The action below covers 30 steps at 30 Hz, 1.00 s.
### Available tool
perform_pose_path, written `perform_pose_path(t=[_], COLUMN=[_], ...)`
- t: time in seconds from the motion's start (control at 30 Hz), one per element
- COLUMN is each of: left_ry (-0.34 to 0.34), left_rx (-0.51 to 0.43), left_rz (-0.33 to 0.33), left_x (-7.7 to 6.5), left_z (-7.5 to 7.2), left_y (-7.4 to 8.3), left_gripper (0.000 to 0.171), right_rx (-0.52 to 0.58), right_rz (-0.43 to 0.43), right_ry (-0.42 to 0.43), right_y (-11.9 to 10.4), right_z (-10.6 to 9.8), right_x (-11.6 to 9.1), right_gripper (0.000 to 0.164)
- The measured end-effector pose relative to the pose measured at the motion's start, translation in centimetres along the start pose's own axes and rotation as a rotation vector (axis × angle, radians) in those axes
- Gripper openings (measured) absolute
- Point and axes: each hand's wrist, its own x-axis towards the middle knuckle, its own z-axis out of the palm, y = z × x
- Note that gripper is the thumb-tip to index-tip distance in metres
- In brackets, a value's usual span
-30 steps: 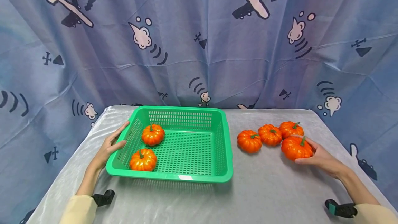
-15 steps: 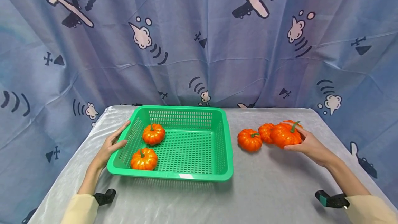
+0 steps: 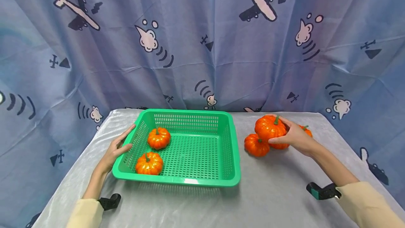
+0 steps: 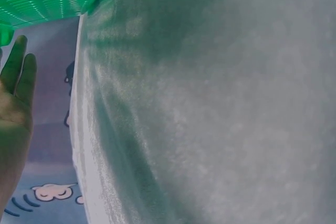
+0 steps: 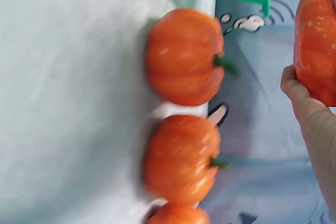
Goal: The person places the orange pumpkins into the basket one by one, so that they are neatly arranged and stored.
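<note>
In the head view my right hand [image 3: 295,137] grips a small orange pumpkin [image 3: 270,128] with a green stem, held up above the others. Beneath and beside it sit a pumpkin [image 3: 255,146] at the left, one [image 3: 281,146] mostly covered, and one [image 3: 306,131] partly behind the hand. The right wrist view shows the gripped pumpkin [image 5: 317,48] apart from the row on the table. My left hand [image 3: 114,152] rests against the left rim of a green plastic basket [image 3: 235,150], its fingers extended. Inside the basket's left side are two pumpkins, one at the back [image 3: 159,138] and one in front [image 3: 149,164].
A pale, shiny cloth covers the table [image 3: 202,207]. Behind it hangs a blue curtain [image 3: 183,45] printed with aeroplanes. The basket's right wall stands between the loose pumpkins and the basket's inside.
My right hand has lifted its pumpkin and carried it left, over the other loose pumpkins towards the basket. The left hand stays at the basket's rim. The head view has shifted slightly.
</note>
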Motion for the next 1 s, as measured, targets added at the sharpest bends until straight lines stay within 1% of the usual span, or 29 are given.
perform_pose_path(t=[0.1,0.17,0.23,0.3,0.47,0.63,0.83,1.0], left_ry=[0.005,0.011,0.014,0.015,0.014,0.027,0.029,0.035], left_rx=[-0.011,-0.009,-0.002,0.008,0.024,0.034,0.039,0.021], left_rz=[-0.010,-0.010,0.000,0.006,-0.005,-0.013,-0.010,-0.017], left_x=[-0.1,-0.1,-0.1,0.0,0.1,0.2,0.3,0.3], left_z=[-0.1,-0.1,-0.1,-0.1,-0.1,-0.2,-0.2,-0.3], left_y=[0.1,0.1,0.0,-0.1,-0.1,0.1,0.2,0.0], left_gripper=[0.059,0.059,0.059,0.059,0.059,0.059,0.059,0.059], right_rx=[0.013,0.029,0.049,0.067,0.112,0.147,0.154,0.159], right_rz=[-0.022,-0.049,-0.075,-0.100,-0.164,-0.196,-0.224,-0.255], right_ry=[-0.019,-0.026,-0.038,-0.052,-0.087,-0.122,-0.161,-0.199], right_y=[-1.7,-2.7,-3.6,-4.2,-5.4,-6.1,-7.1,-8.6], right_z=[0.6,1.1,1.6,2.2,3.6,5.2,6.6,7.4], right_x=[1.1,1.9,2.7,3.4,5.2,6.9,8.5,9.7], right_gripper=[0.089,0.083,0.078,0.076,0.076,0.077,0.077,0.075])
